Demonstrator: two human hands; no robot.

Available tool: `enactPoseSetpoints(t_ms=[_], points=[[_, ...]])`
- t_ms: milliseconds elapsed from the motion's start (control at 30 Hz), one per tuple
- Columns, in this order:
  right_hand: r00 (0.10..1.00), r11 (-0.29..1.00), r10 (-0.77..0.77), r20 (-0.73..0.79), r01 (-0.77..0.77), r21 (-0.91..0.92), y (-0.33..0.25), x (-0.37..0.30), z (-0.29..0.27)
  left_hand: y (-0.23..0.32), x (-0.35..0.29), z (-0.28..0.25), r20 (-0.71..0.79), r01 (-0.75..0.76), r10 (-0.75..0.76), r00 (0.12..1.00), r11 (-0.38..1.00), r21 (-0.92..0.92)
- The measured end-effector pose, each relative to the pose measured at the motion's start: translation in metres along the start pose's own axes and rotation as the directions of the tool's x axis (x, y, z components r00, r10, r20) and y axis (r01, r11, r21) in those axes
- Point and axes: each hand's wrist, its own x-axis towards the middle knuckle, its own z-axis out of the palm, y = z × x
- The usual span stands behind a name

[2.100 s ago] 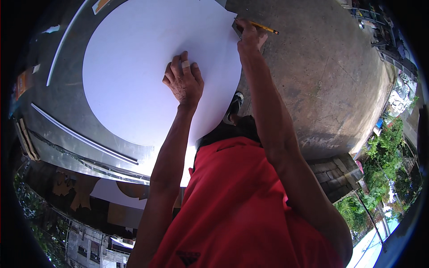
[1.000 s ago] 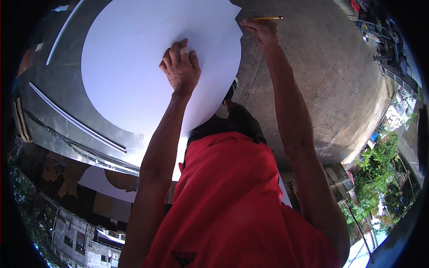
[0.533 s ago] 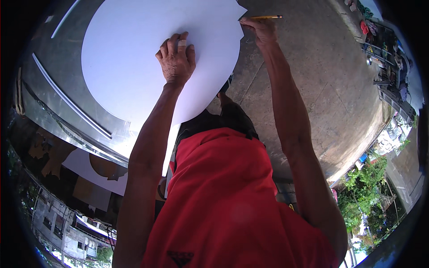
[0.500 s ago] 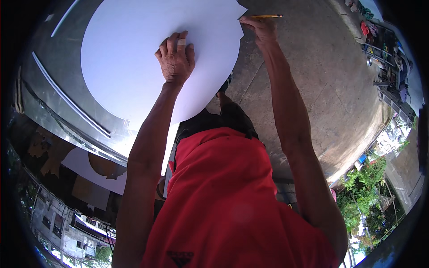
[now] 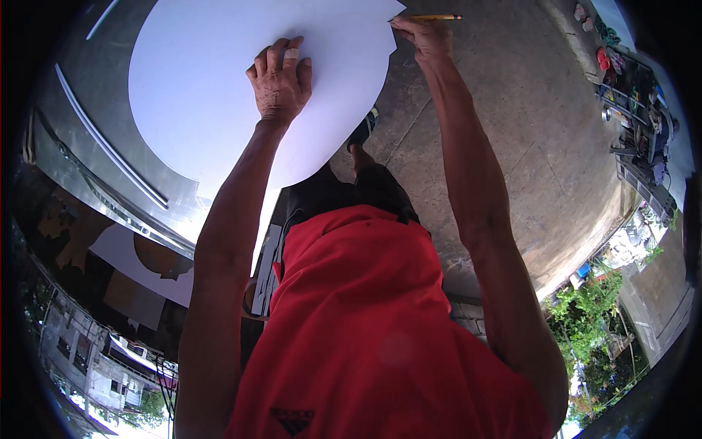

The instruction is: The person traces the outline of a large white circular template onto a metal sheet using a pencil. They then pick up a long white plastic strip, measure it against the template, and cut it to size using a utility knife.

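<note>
A large white sheet with a rounded outline and small pointed notches at its right edge lies over a grey, glossy surface. My left hand rests on this sheet with its fingers apart, nothing in them, and a light-coloured band wraps one finger. At the notched right edge, my right hand pinches a yellow pencil. The pencil's tip points left, beside the sheet's edge; whether it touches the sheet I cannot tell.
A long thin metal strip lies left of the sheet. Concrete floor spreads to the right, with a cluttered rack at its far side and green plants at lower right. Cut sheet pieces lie below the surface's left edge.
My left hand has shifted slightly up and left in view, along with the sheet. The right hand, still holding the pencil, sits a little higher in the picture.
</note>
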Motion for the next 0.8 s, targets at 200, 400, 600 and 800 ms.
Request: enactPoseSetpoints(t_ms=[200, 400, 600, 800], points=[[0.999, 0.996, -0.011, -0.041, 0.015, 0.088, 0.002, -0.005, 0.004, -0.002, 0.000, 0.002, -0.031, -0.016, 0.016, 0.999, 1.000, 0.000], [0.998, 0.997, -0.026, -0.064, 0.031, 0.072, 0.005, -0.014, 0.002, -0.002, -0.001, 0.003, -0.028, -0.015, 0.015, 0.999, 1.000, 0.018], [0.998, 0.995, -0.062, -0.029, 0.064, 0.074, 0.002, -0.027, 0.002, -0.005, -0.003, 0.005, -0.043, -0.026, 0.028, 0.999, 0.998, 0.049], [0.996, 0.990, -0.083, -0.042, 0.087, 0.111, 0.009, -0.032, -0.003, -0.004, -0.002, 0.006, -0.052, -0.035, 0.037, 0.998, 0.999, 0.042]])
